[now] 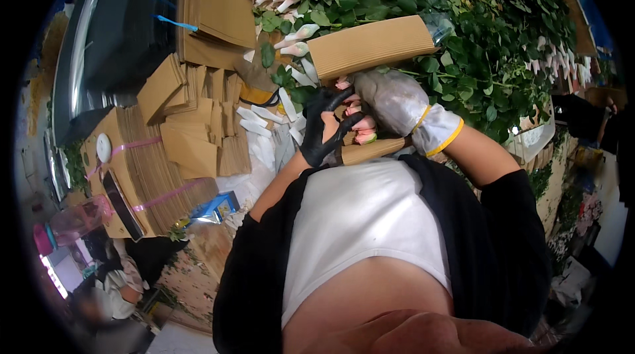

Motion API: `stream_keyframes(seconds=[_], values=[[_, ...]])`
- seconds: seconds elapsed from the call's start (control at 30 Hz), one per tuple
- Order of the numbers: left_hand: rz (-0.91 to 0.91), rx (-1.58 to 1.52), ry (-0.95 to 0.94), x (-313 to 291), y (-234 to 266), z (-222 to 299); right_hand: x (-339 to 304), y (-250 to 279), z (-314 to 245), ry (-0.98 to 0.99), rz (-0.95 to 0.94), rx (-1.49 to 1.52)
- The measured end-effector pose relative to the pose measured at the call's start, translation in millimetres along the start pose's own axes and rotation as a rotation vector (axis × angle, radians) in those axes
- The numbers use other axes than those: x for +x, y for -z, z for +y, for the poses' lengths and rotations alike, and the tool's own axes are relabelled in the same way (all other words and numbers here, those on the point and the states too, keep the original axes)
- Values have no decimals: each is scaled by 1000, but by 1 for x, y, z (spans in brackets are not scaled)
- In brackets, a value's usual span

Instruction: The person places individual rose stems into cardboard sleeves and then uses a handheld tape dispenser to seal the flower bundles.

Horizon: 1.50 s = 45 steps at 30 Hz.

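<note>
Several pink roses (pixel 364 130) lie in a row between my hands, over a piece of corrugated cardboard (pixel 374 151) near my body. My left hand (pixel 324 130), in a black glove with a bare patch, curves its thumb and forefinger around the rose heads. On the stem side, my right hand (pixel 393 99), in a loose whitish glove with yellow trim, rests bent against the bunch; its fingertips are hidden. Just beyond both hands a tilted corrugated cardboard wrap (pixel 372 44) stands up, with clear film at its right end.
Leafy rose stems (pixel 489 30) pile up across the far right. White-sleeved buds (pixel 296 42) lie at the far middle. Cardboard stacks (pixel 135 149), a phone (pixel 122 203) and a blue box (pixel 215 207) are on the left. Other people are partly visible at both edges.
</note>
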State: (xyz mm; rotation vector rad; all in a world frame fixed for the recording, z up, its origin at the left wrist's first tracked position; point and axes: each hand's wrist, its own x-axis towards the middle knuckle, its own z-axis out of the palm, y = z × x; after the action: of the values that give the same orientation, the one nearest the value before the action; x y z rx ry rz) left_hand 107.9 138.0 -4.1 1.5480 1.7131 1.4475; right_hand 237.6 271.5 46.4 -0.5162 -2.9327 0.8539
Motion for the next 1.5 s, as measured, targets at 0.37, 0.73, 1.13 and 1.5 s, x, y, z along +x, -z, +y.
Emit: stream_keyframes(seconds=[0.37,0.73,1.13,1.5], values=[[6,-4,33,-7,-9,-26,3,30,-21,-106,-119,-417],[-471,-1726,556,-4,-27,-22,71,70,-129,629,301,-315],[-429,-2094,665,-17,-30,-20,264,-66,-232,627,209,-395],[-175,-1577,740,-8,-11,-16,95,120,-148,567,383,-93]])
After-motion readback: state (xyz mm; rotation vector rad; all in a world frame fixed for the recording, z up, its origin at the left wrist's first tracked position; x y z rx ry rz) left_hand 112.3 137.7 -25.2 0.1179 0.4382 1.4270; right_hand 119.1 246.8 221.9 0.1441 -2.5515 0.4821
